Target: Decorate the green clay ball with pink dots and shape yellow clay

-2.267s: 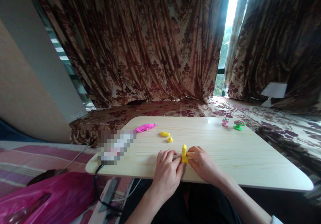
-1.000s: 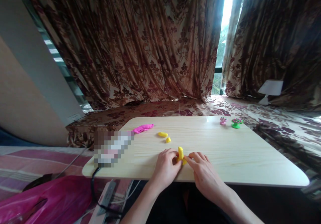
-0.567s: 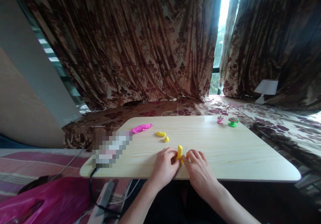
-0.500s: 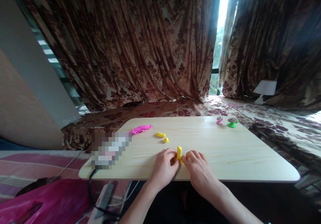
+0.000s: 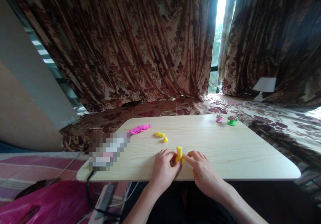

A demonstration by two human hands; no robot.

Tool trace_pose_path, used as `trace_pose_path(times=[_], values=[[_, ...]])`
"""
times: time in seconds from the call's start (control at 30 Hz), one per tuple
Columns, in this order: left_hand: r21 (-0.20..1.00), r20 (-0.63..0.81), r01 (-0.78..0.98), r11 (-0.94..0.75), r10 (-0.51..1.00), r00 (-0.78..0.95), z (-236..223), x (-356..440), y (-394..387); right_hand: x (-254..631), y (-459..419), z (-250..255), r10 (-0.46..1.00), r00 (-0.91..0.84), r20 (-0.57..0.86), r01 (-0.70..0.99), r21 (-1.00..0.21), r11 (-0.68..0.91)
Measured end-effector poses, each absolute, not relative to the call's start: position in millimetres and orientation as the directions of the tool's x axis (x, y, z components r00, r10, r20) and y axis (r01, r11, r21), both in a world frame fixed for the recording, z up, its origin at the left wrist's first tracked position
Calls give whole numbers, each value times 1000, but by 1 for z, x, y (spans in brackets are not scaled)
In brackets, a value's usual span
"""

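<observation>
Near the table's front edge stands a yellow modelling clay piece (image 5: 179,152), an upright stalk with short parts spreading at its base. My left hand (image 5: 164,167) pinches its left side between thumb and fingers. From the right, my right hand (image 5: 204,170) presses its fingertips against the lower right part, the other fingers curled. Beyond my hands lie a yellow clay roll (image 5: 159,134) and a small yellow clay lump (image 5: 165,139). A long pink clay piece (image 5: 139,129) rests farther left.
At the table's (image 5: 240,153) back right stand a pink mushroom-shaped piece (image 5: 219,118) and a green one (image 5: 232,120), both with dotted tops. A blurred-out object (image 5: 110,152) with a black cable lies at the left edge. A white lamp (image 5: 264,85) stands behind.
My right hand has drawn slightly to the right, showing more of the clay's base. My left hand keeps its pinch. The view has shifted a little.
</observation>
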State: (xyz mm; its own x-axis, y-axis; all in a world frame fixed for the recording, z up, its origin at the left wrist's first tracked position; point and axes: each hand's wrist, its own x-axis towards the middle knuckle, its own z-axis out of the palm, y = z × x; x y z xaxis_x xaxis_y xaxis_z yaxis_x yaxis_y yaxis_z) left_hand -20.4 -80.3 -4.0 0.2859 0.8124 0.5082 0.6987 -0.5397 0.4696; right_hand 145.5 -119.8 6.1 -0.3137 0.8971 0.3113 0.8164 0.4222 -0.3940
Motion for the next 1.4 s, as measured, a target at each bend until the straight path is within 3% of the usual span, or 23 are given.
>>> trace_pose_path(times=[0.2, 0.5, 0.7, 0.87, 1.2, 1.4], values=[[474, 518, 685, -554, 804, 292, -6, -20, -79, 143, -120, 2, 899, -307, 311, 861, -312, 402], [483, 518, 687, -543, 810, 276, -6, -20, -79, 134, -118, 11, 885, -341, 317, 921, -73, 382], [510, 539, 648, -565, 798, 271, -5, -20, -79, 148, -115, 13, 881, -373, 291, 863, -238, 445], [516, 525, 645, -564, 803, 281, -4, -20, -80, 157, -115, 15, 917, -301, 260, 856, -350, 380], [509, 538, 680, -528, 812, 228, -8, -18, -79, 141, -128, 1, 907, -262, 328, 838, -388, 383], [490, 539, 689, -533, 807, 241, -9, -19, -79, 140, -130, 2, 906, -286, 312, 880, -287, 377]])
